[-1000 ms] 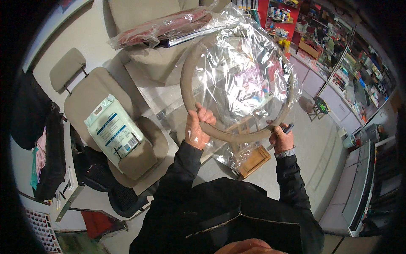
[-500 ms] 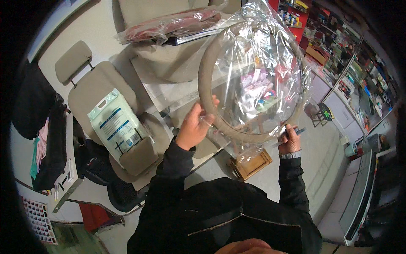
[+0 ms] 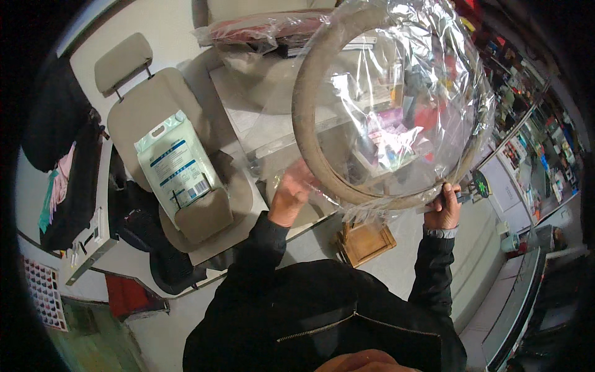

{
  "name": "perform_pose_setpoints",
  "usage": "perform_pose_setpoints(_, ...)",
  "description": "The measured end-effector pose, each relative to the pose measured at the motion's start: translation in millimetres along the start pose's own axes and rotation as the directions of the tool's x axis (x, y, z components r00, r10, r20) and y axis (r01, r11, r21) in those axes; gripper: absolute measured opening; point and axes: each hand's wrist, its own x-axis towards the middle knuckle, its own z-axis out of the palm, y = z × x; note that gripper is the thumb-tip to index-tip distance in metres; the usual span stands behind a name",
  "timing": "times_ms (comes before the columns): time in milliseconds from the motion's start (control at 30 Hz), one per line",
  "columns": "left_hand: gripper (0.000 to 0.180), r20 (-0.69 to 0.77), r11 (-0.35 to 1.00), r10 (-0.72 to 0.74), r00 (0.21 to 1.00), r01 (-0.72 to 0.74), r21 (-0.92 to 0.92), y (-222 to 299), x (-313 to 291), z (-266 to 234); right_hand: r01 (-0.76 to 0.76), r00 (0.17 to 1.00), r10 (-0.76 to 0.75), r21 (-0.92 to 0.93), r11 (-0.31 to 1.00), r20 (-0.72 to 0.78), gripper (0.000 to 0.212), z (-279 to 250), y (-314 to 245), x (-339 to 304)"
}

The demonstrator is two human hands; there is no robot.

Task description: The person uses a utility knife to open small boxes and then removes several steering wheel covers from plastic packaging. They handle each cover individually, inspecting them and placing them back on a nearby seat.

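Note:
A brown ring that looks like a steering wheel cover (image 3: pixel 305 111) is held up in front of me inside a clear, shiny plastic bag (image 3: pixel 347 93). My right hand (image 3: pixel 443 209) grips the ring and the bag at their lower right edge. A small dark bluish object (image 3: pixel 463 197) sticks out past its fingers; its kind is unclear. Beside the ring's lower left edge is my left hand (image 3: pixel 291 193), close to loose plastic. Motion smears its fingers, so I cannot make out whether they hold the bag.
To the left, a beige car seat (image 3: pixel 149 102) bears a pale green-white package (image 3: pixel 176 162). A reddish item in clear plastic (image 3: pixel 266 28) lies farther back. Below the ring stands a small wooden stool (image 3: pixel 365 243). Crowded shelves and counters (image 3: pixel 520 149) line the right side.
The bagged ring has shifted right and come closer, with my right hand moving along. My left hand has drawn down off the ring's rim, where its fingers were before.

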Motion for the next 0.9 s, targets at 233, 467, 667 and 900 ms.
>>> perform_pose_setpoints(233,0.022,-0.333,0.967,-0.226,0.915,0.252,0.036,15,-4,14,0.015,1.0,-0.015,-0.013,1.0,-0.026,0.028,-6,14,7)
perform_pose_setpoints(467,0.044,-0.229,0.961,-0.276,0.933,0.273,-0.044,38,-19,21,-0.028,0.997,0.015,-0.153,0.988,-0.082,0.018,-8,23,7)
perform_pose_setpoints(667,0.058,-0.258,0.956,-0.053,0.965,0.124,0.267,70,-45,21,0.109,0.993,-0.098,-0.174,0.979,0.072,0.016,32,57,25)
perform_pose_setpoints(900,0.054,-0.224,0.973,0.218,0.95,-0.194,0.124,86,-83,1,0.212,0.924,-0.162,-0.112,0.971,0.347,0.016,67,114,49)
